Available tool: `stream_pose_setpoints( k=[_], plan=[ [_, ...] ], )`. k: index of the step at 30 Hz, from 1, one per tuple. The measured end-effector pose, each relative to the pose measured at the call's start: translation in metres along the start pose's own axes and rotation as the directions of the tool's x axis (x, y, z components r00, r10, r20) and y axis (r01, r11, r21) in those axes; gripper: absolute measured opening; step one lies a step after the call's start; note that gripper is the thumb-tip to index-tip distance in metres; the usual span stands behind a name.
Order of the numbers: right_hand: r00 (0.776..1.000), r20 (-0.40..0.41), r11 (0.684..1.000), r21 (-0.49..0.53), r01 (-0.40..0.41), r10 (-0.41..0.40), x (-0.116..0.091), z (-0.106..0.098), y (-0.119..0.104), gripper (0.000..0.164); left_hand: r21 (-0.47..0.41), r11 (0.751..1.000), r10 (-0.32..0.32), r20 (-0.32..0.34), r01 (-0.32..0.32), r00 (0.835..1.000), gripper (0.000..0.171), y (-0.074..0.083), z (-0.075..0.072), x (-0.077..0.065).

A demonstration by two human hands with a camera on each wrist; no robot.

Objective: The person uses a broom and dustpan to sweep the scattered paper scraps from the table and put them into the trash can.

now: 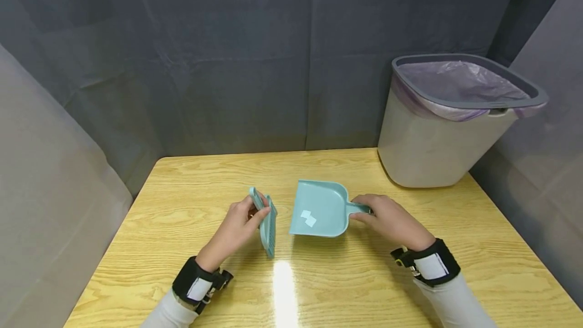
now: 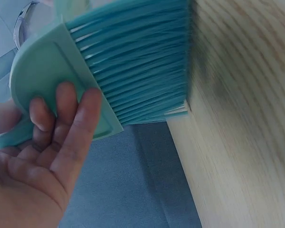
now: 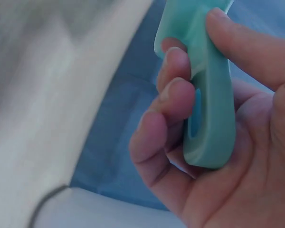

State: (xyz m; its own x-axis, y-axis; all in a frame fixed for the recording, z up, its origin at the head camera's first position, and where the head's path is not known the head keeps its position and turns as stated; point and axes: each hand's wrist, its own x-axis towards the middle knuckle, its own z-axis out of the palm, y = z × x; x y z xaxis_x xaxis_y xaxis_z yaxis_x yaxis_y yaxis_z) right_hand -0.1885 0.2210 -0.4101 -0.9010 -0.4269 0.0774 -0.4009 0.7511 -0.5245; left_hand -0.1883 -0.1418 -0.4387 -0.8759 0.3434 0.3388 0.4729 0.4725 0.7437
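My left hand (image 1: 234, 226) holds a light teal hand brush (image 2: 45, 66) by its handle and head, fingers spread over the flat side of the head. Darker teal bristles (image 2: 137, 59) reach toward the wooden tabletop in the left wrist view. A matching dustpan (image 1: 329, 211) is in my right hand (image 1: 390, 216), its handle (image 3: 213, 123) gripped between thumb and fingers. The pan's wide lip faces left, toward the brush, with a gap between them. Two small white square pieces (image 1: 310, 221) lie in the pan, near its lip.
A beige trash bin (image 1: 421, 140) with a grey rim and a purple-tinted liner stands at the table's back right corner. Dark grey cloth (image 1: 227, 65) hangs behind the wooden table (image 1: 196, 181), and paler cloth (image 1: 45, 191) stands at the left.
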Motion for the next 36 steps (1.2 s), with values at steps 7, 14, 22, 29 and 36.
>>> stream_pose_setpoints(
  k=[7, 14, 22, 29, 36],
  plan=[
    [0.993, -0.115, 0.997, -0.071, 0.023, -0.031, -0.004, -0.041, -0.018, 0.029, -0.009, 0.999, 0.039, 0.002, -0.039, 0.999, 0.013, -0.001, 0.001, 0.001],
    [0.975, -0.205, 0.983, -0.178, 0.048, -0.085, -0.01, -0.097, -0.036, 0.025, 0.001, 0.999, 0.052, -0.006, -0.052, 0.999, 0.013, -0.002, 0.002, 0.001],
    [0.921, -0.373, 0.925, -0.377, -0.046, -0.107, -0.022, -0.156, -0.055, 0.035, 0.006, 0.999, 0.052, -0.012, -0.052, 0.999, 0.011, -0.001, 0.003, 0.001],
    [0.855, -0.518, 0.899, -0.391, -0.199, -0.036, -0.032, -0.193, -0.057, 0.05, 0.002, 0.999, 0.051, 0.004, -0.051, 0.999, 0.012, -0.002, 0.004, 0.002],
    [0.777, -0.625, 0.905, -0.285, -0.317, 0.075, -0.036, -0.222, -0.045, 0.057, -0.006, 0.998, 0.057, 0.022, -0.057, 0.998, 0.011, -0.002, 0.004, 0.003]
  ],
)
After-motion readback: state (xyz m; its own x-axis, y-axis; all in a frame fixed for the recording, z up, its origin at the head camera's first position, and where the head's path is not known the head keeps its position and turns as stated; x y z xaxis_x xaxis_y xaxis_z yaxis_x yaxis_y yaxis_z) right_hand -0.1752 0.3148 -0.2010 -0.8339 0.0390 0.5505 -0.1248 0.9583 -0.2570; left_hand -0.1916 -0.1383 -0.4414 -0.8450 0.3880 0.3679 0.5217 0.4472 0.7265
